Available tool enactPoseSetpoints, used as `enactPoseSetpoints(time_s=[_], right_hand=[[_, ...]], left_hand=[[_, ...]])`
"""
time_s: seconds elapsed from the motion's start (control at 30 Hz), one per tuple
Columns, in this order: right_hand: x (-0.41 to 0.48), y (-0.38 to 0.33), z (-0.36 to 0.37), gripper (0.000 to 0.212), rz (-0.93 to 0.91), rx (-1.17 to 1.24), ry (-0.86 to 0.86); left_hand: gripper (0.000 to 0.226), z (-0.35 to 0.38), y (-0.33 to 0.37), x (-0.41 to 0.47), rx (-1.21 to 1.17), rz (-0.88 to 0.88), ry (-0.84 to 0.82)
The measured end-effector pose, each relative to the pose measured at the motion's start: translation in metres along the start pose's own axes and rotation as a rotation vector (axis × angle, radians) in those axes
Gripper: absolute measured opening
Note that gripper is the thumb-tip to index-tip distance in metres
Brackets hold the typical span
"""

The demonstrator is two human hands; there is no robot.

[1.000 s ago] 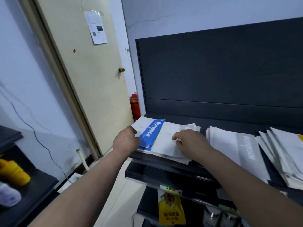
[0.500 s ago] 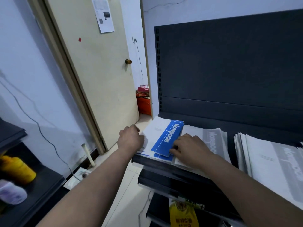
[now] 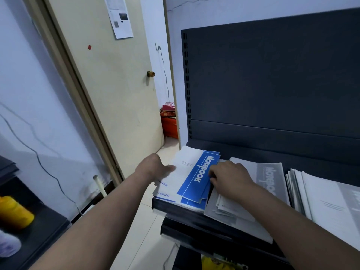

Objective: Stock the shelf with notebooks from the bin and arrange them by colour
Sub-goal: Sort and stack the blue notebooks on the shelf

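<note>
Dark metal comes nearest: the front lip of the shelf [image 3: 175, 206] runs just below the blue notebooks [image 3: 196, 178], and a yellow bottle [image 3: 14, 213] lies well to their left on a low black surface. The blue notebooks sit in a slightly fanned stack at the shelf's left end. The left hand [image 3: 155, 168] is pressed against the stack's left edge with its fingers stretched out onto the white cover, holding nothing. The right hand [image 3: 228, 178] sits at the stack's right edge with its fingers [image 3: 212, 175] bent down against the blue band; whether they grip the covers or only push cannot be told. Just right of the blue notebooks, partly under that hand, lie the grey notebooks [image 3: 270, 178]. Behind the blue notebooks rises the back panel [image 3: 272, 75]; behind and left of them sit a red box [image 3: 169, 125] and a cream door [image 3: 116, 94].
</note>
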State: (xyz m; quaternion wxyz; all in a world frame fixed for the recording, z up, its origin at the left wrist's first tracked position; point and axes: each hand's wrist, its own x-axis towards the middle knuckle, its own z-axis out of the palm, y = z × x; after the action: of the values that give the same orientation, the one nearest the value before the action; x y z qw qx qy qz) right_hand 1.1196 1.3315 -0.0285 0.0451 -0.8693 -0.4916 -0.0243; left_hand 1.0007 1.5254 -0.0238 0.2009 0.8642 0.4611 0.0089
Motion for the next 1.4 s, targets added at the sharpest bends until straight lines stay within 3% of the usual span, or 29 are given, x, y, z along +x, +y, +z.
enactPoseSetpoints(time_s=[0.13, 0.3, 0.43, 0.57, 0.83, 1.07, 1.27, 1.4], right_hand=[[0.006, -0.004, 0.006, 0.027, 0.034, 0.067, -0.040], [0.011, -0.011, 0.010, 0.031, 0.109, 0.003, -0.031], [0.014, -0.016, 0.014, 0.030, 0.168, -0.011, -0.021], [0.016, -0.024, 0.016, 0.028, 0.236, -0.047, 0.018], [0.014, -0.035, 0.007, 0.027, 0.359, 0.062, 0.162], [0.011, -0.040, -0.004, 0.042, 0.518, 0.514, 0.166], [-0.004, -0.021, -0.015, 0.048, 0.663, 0.581, 0.243], [-0.030, 0.007, -0.019, 0.044, 0.758, 0.448, 0.149]], left_hand=[[0.039, 0.006, 0.001, 0.008, 0.031, 0.052, -0.072], [0.029, -0.010, -0.015, 0.026, 0.025, 0.050, 0.163], [0.027, -0.015, -0.023, 0.037, -0.205, 0.059, 0.222], [0.015, -0.012, -0.020, 0.039, -0.486, 0.067, 0.128], [0.024, -0.009, -0.004, 0.040, -0.606, 0.085, 0.013], [0.026, -0.005, 0.018, 0.029, -0.702, 0.170, -0.075], [0.015, 0.006, 0.044, 0.013, -0.649, 0.277, -0.207], [0.019, 0.019, 0.069, 0.000, -0.436, 0.421, -0.269]])
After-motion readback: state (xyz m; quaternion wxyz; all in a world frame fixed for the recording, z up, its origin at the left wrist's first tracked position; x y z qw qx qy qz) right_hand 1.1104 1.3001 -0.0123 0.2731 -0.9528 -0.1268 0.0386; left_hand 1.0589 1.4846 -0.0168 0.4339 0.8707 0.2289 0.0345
